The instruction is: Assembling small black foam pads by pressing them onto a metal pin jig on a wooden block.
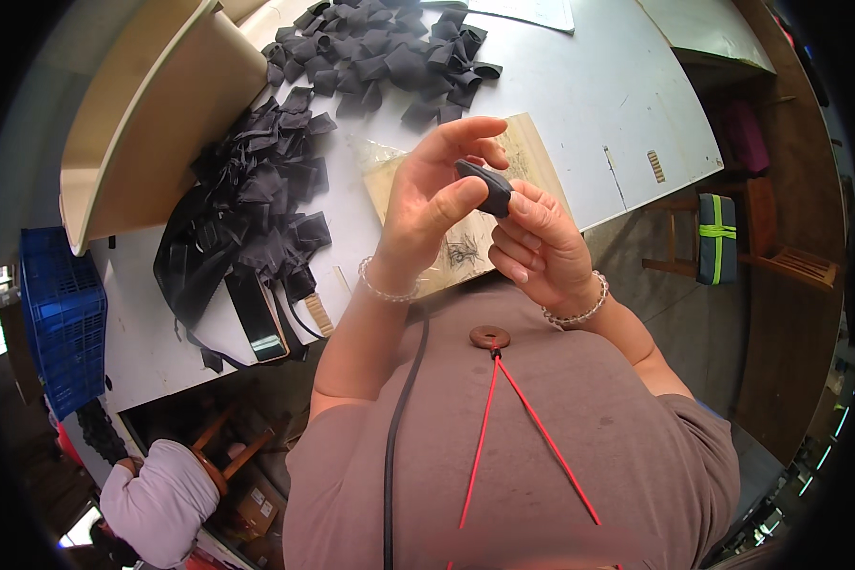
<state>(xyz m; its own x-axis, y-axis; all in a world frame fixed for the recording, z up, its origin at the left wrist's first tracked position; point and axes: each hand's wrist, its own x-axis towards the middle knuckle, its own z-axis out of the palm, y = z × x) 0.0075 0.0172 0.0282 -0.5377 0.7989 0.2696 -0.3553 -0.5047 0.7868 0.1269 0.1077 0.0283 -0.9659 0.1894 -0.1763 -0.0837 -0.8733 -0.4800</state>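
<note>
Closest to you is your own chest: a brown shirt with a round brown pendant (489,336) hanging on a red cord (522,418), plus a black cable (394,446) running down the left side.

Just above that, both your hands are up in front of you, working one small piece of black fabric (484,185). Your left hand (432,204) has it pinched, thumb pressing against the near side and the fingers curled over the top, so that hand is closed around the piece. Your right hand (537,247) grips the same piece from the right, fingertips clamped on its edge and the rest of the fingers folded in. So the piece sits between the two hands, held in the air above the table and not touching it. There's a beaded bracelet on each wrist.

Right under your hands, a tan board (541,157) lies on the white table (617,95).

To your left on the table there's a messy heap of black fabric pieces and straps (256,209), with some hanging over the near edge. Further back is a second pile of folded black pieces (389,57), well apart from your hands.

Off the table's left end there's a blue plastic crate (62,313), and over on the right a wooden chair (779,256) with a dark bag (717,237) on it.
</note>
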